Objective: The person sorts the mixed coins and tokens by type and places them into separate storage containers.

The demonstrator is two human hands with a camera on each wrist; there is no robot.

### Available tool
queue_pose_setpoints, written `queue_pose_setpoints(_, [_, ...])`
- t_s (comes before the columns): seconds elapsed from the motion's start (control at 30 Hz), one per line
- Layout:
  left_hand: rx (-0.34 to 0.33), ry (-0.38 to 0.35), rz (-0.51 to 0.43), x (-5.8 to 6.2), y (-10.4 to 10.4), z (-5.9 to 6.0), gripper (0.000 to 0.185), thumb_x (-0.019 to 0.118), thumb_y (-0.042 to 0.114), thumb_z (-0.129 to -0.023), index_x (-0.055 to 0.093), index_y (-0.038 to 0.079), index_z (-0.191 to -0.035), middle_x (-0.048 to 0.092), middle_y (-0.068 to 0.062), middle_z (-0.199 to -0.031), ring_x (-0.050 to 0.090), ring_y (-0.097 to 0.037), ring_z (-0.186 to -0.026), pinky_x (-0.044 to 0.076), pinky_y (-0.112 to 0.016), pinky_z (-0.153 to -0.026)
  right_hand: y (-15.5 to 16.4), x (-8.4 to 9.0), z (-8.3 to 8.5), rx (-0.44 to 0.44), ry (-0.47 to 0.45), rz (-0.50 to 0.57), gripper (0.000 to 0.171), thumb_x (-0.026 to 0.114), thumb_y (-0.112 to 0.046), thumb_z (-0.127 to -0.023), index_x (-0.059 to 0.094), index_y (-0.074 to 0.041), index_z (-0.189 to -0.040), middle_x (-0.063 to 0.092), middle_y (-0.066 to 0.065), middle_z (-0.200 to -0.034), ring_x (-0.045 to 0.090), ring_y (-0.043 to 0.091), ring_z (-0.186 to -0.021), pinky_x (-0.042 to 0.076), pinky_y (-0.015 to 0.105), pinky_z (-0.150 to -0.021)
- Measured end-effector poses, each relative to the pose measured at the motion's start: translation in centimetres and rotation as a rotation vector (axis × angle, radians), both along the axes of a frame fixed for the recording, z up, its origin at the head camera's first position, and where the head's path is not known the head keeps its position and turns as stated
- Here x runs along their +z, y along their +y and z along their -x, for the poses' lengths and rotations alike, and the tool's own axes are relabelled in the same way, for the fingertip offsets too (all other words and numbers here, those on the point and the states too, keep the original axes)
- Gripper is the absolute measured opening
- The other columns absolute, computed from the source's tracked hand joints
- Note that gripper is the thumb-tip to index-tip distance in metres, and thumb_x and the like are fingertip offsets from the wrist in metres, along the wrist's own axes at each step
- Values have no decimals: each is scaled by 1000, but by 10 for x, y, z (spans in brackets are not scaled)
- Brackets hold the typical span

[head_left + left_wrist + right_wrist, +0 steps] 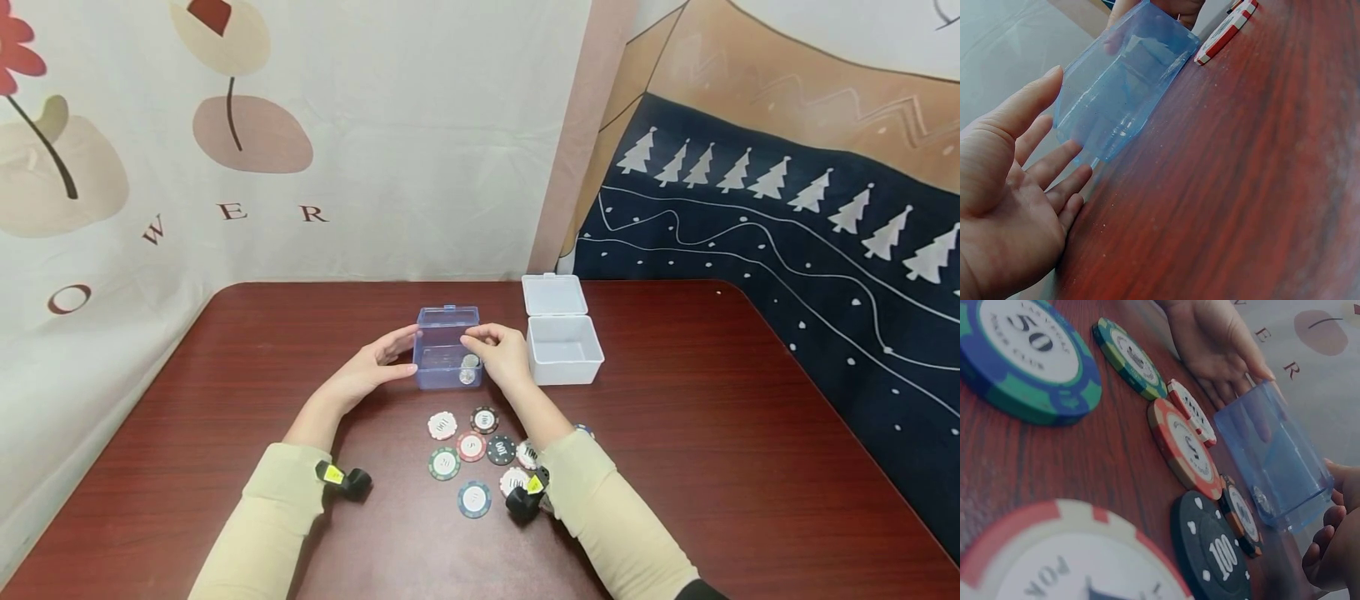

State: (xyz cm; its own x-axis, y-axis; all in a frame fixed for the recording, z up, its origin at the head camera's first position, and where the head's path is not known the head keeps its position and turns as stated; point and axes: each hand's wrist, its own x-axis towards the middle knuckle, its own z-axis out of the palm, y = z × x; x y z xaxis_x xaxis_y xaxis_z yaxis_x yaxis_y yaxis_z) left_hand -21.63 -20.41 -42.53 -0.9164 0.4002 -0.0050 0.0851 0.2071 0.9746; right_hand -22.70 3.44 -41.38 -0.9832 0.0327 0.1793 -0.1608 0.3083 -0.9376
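Note:
A clear blue plastic box stands open on the dark red table, its lid tipped back. A couple of chips lie inside at its right end. My left hand rests open, its straight fingers against the box's left wall. My right hand hovers at the box's right rim with its fingertips curled together; I see nothing between them. Several poker chips lie loose on the table between my forearms.
An empty white box with its lid open stands just right of the blue one. In the right wrist view, a blue 50 chip, a red chip and a black 100 chip lie close by. Patterned cloths hang behind the table.

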Motion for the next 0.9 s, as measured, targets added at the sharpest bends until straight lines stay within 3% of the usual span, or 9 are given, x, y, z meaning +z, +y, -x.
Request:
queue_pose_setpoints(0.1, [-1, 10, 5, -1, -1, 0, 67, 66, 10, -90, 34, 13, -149, 36, -14, -149, 29, -31, -137, 17, -53, -109, 1, 2, -1, 11, 13, -8, 17, 77, -19, -82, 75, -6, -93, 41, -6, -59, 37, 7, -56, 31, 23, -51])
queue_pose_setpoints(0.5, [-3, 15, 0, -1, -1, 0, 66, 65, 9, -90, 34, 13, -149, 37, -14, -148, 30, -32, -136, 16, -54, -109, 5, 20, -9, 69, 43, -1, 22, 72, -23, -87, 73, -6, -100, 66, 1, -81, 54, 12, -74, 45, 26, -68])
queue_pose_setpoints(0.57, [-6, 9, -5, 5, 1, -4, 66, 64, 6, -90, 33, 9, -149, 36, -17, -148, 28, -34, -136, 15, -54, -109, 6, 24, -11, 82, 50, 6, 22, 71, -22, -87, 73, -5, -101, 67, 2, -84, 55, 13, -76, 46, 27, -70])
queue_pose_setpoints(0.9, [-3, 23, -9, -2, -1, 0, 66, 64, 7, -90, 33, 10, -149, 37, -17, -148, 28, -34, -137, 15, -54, -109, 16, 40, -21, 150, 98, 43, 21, 68, -21, -89, 72, -4, -102, 70, 4, -89, 60, 14, -80, 47, 28, -72])
